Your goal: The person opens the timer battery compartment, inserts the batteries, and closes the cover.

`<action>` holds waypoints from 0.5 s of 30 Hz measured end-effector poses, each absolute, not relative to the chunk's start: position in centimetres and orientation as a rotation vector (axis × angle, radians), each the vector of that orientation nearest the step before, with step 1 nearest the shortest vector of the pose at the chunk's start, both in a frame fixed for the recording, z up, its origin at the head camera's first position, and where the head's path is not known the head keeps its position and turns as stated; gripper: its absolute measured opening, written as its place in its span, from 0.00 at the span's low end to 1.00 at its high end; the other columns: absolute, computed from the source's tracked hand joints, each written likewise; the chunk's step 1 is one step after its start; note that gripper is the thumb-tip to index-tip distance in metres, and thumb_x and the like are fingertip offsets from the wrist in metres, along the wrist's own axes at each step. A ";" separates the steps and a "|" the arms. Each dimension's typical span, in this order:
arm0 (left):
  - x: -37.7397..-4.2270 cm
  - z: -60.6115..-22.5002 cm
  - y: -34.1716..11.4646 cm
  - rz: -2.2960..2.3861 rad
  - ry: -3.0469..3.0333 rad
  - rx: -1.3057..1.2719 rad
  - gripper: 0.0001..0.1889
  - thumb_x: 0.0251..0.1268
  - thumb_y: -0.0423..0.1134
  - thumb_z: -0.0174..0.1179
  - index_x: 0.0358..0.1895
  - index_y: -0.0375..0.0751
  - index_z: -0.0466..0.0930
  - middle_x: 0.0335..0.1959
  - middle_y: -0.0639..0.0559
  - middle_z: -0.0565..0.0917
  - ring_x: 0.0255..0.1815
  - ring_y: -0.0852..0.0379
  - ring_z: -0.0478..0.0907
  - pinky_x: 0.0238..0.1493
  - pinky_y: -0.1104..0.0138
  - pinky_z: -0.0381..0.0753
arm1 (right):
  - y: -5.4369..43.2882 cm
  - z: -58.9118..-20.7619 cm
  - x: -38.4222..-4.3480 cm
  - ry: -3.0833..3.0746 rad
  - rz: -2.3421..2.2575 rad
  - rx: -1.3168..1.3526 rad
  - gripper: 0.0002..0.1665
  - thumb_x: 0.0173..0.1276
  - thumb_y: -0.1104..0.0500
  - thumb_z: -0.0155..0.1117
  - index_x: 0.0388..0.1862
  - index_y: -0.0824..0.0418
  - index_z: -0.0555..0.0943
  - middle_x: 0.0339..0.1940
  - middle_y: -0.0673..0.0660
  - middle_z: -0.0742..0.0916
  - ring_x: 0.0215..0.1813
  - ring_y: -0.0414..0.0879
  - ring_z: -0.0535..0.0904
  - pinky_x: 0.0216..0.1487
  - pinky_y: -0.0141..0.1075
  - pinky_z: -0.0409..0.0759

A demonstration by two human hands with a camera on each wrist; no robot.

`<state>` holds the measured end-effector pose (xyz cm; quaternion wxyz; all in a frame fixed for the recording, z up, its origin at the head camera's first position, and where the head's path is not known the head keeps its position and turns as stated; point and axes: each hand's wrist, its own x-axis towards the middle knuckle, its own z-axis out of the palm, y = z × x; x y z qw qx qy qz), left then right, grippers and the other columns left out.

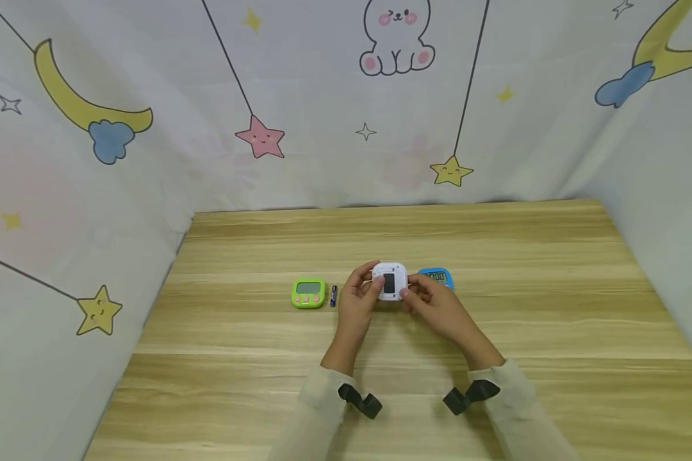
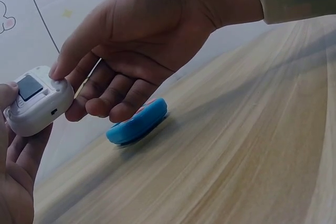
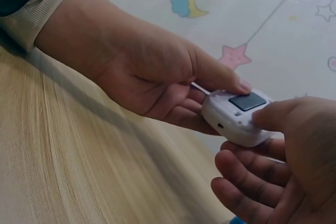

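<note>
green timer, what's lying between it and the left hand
In the head view, one small dark battery lies between the green timer and the left hand.

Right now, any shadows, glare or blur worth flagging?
Head: fairly even light, pale sheen on the table; left wrist: dim, dark shadow under the blue timer; right wrist: white timer fairly crisp, curtain softer, long diffuse shadow over the table.
</note>
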<state>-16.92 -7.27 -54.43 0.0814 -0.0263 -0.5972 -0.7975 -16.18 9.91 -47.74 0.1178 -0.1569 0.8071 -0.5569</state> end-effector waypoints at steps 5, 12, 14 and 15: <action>-17.0 -54.5 -7.3 -2.363 -1.818 -0.081 0.19 0.68 0.34 0.62 0.60 0.36 0.76 0.45 0.47 0.79 0.45 0.55 0.81 0.40 0.72 0.80 | 10.3 -50.8 -17.2 2.440 -1.606 -0.472 0.19 0.75 0.53 0.58 0.57 0.64 0.76 0.39 0.63 0.85 0.37 0.54 0.84 0.38 0.42 0.82; -17.0 -54.5 -7.4 -2.299 -1.913 -0.061 0.19 0.69 0.32 0.59 0.62 0.34 0.75 0.53 0.43 0.79 0.52 0.51 0.78 0.49 0.70 0.78 | 10.4 -51.9 -17.6 2.643 -1.505 -0.483 0.21 0.72 0.48 0.61 0.56 0.60 0.78 0.41 0.55 0.87 0.40 0.45 0.84 0.41 0.42 0.82; -16.8 -53.9 -7.4 -2.278 -1.933 -0.069 0.19 0.69 0.31 0.59 0.61 0.33 0.74 0.54 0.42 0.78 0.55 0.48 0.76 0.50 0.70 0.78 | 10.4 -51.8 -17.5 2.673 -1.504 -0.482 0.21 0.72 0.47 0.61 0.56 0.59 0.79 0.43 0.56 0.86 0.41 0.46 0.84 0.41 0.43 0.83; -16.6 -53.5 -7.4 -2.264 -1.945 -0.079 0.19 0.69 0.31 0.59 0.61 0.32 0.75 0.54 0.42 0.77 0.56 0.46 0.75 0.50 0.70 0.78 | 10.4 -51.8 -17.5 2.686 -1.508 -0.479 0.21 0.71 0.47 0.62 0.56 0.58 0.79 0.44 0.56 0.86 0.41 0.46 0.84 0.41 0.43 0.83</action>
